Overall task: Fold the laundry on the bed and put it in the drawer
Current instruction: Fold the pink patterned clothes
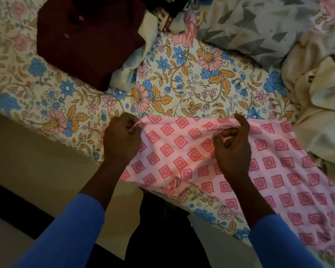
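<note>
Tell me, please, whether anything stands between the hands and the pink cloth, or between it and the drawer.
Nothing visible does: the left hand and right hand both pinch the pink cloth at its far edge. The drawer is out of view, so that path cannot be judged.

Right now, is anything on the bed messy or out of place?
Yes. A cream garment lies crumpled at the bed's right side, unlike the folded maroon shirt. The grey-patterned cloth beyond it is rumpled too.
</note>
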Demonstrator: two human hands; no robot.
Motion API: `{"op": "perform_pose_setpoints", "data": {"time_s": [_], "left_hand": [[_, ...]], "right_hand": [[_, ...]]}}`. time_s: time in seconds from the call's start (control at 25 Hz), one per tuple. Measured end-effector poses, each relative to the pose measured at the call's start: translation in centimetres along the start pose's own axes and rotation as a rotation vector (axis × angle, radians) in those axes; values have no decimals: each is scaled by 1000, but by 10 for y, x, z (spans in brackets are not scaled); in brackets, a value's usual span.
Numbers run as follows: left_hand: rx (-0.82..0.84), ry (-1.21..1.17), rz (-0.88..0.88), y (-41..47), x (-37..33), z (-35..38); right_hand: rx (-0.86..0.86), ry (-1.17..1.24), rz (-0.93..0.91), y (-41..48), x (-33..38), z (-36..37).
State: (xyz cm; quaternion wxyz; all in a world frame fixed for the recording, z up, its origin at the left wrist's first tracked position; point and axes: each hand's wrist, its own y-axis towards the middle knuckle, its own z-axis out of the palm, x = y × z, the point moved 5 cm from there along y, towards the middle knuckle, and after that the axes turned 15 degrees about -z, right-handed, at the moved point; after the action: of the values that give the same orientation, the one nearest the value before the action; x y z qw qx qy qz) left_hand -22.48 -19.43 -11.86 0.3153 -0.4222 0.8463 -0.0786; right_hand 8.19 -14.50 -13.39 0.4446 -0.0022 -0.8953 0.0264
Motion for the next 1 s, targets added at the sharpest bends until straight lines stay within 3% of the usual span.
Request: {"op": "perform_pose_setpoints", "data": {"time_s": [0.16,0.32,0.48,0.64,0.72,0.84,0.92,1.0], "left_hand": [[-78,-2,95,9,-17,-12],[-136,-77,-10,23,-12,-21],[217,-72,-169,24,-10,-9],[381,-20,-86,30,-29,-21],[328,28,97,32,-54,-32],[86,91,359,42,-99,-46],[-41,186,436,57,-121,-46],[-43,289,430,75,-121,-31]], "right_hand": [[78,-132,-145,-9,-3,10],[97,-317,-201,-13,-1,17],[94,-381,-113,-2,3,17],[58,-320,-44,7,2,14],[18,-281,-59,6,1,12],[-52,-225,-99,1,0,11],[-57,-282,-130,1,0,12],[-22,-350,-136,-3,3,13]]}}
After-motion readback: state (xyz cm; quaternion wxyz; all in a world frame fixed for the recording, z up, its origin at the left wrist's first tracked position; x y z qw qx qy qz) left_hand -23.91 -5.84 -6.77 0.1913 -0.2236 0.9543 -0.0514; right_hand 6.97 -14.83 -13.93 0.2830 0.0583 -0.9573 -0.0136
